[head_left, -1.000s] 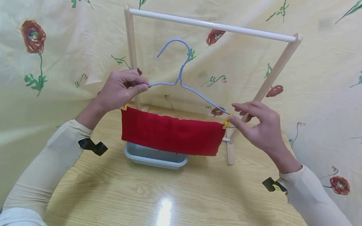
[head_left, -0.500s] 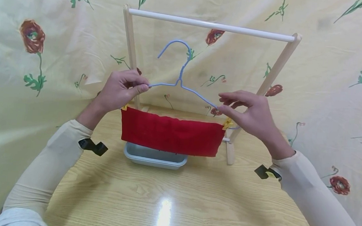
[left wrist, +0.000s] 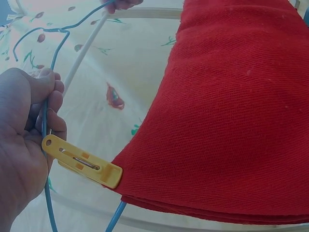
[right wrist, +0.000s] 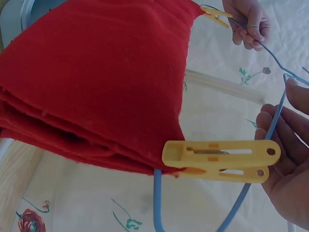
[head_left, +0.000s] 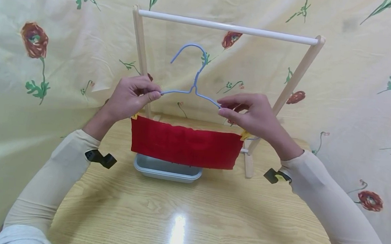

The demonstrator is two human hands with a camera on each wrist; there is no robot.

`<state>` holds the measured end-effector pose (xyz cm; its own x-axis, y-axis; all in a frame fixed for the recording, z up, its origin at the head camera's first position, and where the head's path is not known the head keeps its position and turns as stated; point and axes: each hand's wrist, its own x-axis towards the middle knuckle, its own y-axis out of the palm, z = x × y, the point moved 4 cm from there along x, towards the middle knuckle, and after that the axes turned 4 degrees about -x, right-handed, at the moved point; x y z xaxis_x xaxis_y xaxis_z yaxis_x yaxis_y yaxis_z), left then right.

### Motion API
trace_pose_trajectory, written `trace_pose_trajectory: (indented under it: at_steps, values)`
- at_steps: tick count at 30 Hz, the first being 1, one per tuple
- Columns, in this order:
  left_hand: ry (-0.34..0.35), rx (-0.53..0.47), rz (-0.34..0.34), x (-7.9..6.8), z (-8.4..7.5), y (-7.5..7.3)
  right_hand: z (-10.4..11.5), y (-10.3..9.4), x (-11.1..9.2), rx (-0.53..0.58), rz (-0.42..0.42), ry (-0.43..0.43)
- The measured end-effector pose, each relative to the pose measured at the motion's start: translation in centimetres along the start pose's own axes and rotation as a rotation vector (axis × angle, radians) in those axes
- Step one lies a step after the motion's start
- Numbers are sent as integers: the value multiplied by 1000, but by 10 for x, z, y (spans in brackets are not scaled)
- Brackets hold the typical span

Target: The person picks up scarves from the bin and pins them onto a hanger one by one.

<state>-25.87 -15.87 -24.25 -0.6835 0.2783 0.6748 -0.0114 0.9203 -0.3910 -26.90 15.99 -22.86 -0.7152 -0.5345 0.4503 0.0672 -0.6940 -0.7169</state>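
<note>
A blue wire hanger (head_left: 196,78) is held up in front of a rack, its hook free in the air. A folded red cloth (head_left: 187,144) hangs from its lower part. At the cloth's right corner is a yellow clothespin (right wrist: 219,153); another yellow clothespin (left wrist: 84,162) clips the left corner. My left hand (head_left: 132,96) pinches the hanger's left shoulder between thumb and fingers. On the sloping right shoulder, my right hand (head_left: 251,115) grips the wire, thumb on one side and fingers on the other.
Behind the hanger stands a rack with a white crossbar (head_left: 223,25) and wooden posts (head_left: 297,78). A pale blue tray (head_left: 167,175) sits on the wooden table (head_left: 140,209), partly hidden by the cloth. Flower-patterned fabric (head_left: 84,44) covers the background.
My right hand has moved left and up along the hanger's right shoulder, from the right clothespin toward the hook. The left hand, hanger and cloth have hardly moved.
</note>
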Motion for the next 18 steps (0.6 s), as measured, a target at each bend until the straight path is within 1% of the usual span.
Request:
trace_pose_trajectory:
  at_steps: [6,13,18]
  values:
    - [-11,5,-1,0,0,-1,0,4,3,15,24,28]
    - [10,-15,10,1,2,0,-1,6,6,24,51,66]
    - [-2,-10,22,3,1,2,-2,6,6,48,35,96]
